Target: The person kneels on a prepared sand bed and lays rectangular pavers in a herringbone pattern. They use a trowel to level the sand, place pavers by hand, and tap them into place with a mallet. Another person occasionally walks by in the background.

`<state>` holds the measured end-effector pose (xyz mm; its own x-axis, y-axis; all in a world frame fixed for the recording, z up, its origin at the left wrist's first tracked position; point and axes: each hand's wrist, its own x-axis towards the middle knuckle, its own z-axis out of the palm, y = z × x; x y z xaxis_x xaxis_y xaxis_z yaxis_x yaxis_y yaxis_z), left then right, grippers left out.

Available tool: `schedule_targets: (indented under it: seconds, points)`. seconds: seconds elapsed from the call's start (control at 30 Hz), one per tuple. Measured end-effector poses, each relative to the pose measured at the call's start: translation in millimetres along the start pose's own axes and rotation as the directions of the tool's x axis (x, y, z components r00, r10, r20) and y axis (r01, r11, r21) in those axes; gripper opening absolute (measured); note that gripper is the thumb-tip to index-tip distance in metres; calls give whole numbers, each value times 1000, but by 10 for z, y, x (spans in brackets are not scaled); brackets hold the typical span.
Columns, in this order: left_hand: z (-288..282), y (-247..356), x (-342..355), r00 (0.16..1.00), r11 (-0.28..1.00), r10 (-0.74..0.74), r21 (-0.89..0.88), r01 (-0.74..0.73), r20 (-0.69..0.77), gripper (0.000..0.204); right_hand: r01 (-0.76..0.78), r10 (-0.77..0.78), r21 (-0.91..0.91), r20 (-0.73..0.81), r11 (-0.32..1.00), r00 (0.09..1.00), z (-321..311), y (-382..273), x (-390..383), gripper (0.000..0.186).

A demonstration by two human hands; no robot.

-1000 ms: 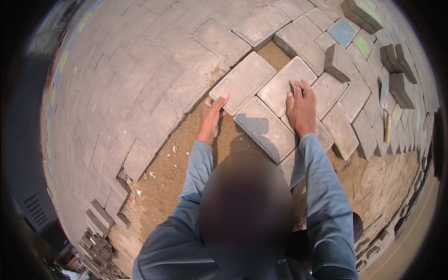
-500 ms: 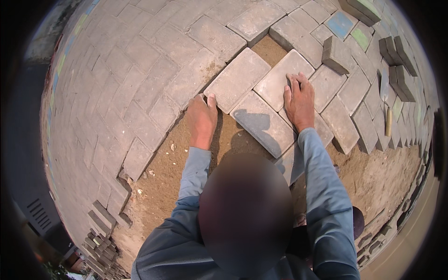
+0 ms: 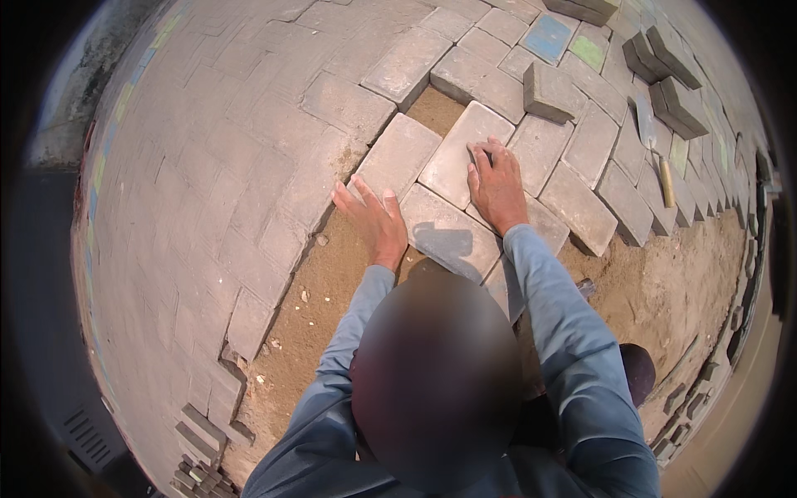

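Note:
My left hand (image 3: 375, 217) has its fingers spread over the near left corner of a grey rectangular paver (image 3: 398, 149), beside the sand strip. My right hand (image 3: 496, 187) rests with bent, parted fingertips on the neighbouring paver (image 3: 456, 130); its fingers close round nothing. Below these, another paver (image 3: 426, 207) carries a dark shadow. Beyond the two pavers is a square sandy gap (image 3: 434, 108) bordered by raised pavers. A trowel (image 3: 664, 181) with a pale wooden handle lies on the paving to the right.
Laid paving (image 3: 199, 183) covers the left side, ending in a stepped edge along sand (image 3: 303, 290). Loose pavers (image 3: 672, 104) stand at the upper right, and more are piled (image 3: 199, 481) at the lower left. More bare ground (image 3: 656, 290) lies right. A blurred round shape hides the lower middle.
My left hand has let go of the paver's corner and spread its fingers. My right hand remains on its paver. The view has shifted slightly, moving the upper-right loose pavers leftward in the picture.

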<state>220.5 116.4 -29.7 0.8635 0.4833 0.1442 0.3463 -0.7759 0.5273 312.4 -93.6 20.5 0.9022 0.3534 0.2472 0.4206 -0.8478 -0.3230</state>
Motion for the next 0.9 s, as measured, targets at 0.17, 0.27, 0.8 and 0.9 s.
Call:
schedule_targets:
  seconds: [0.17, 0.27, 0.8, 0.9]
  points:
    - [-223, 394, 175, 979, 938, 199, 279, -206, 53, 73, 10, -14, 33, 131, 999, 991, -69, 183, 51, 39]
    - [-10, 331, 256, 970, 919, 223, 313, -241, 91, 73, -7, 6, -48, -25, 999, 1000, -339, 346, 441, 43]
    - [-1, 417, 301, 981, 959, 118, 238, -153, 156, 68, -288, 275, 72, 156, 955, 949, -569, 846, 1595, 115]
    - [-30, 378, 305, 981, 960, 98, 245, -137, 167, 68, -123, 80, 186, 221, 975, 972, -446, 230, 1717, 111]
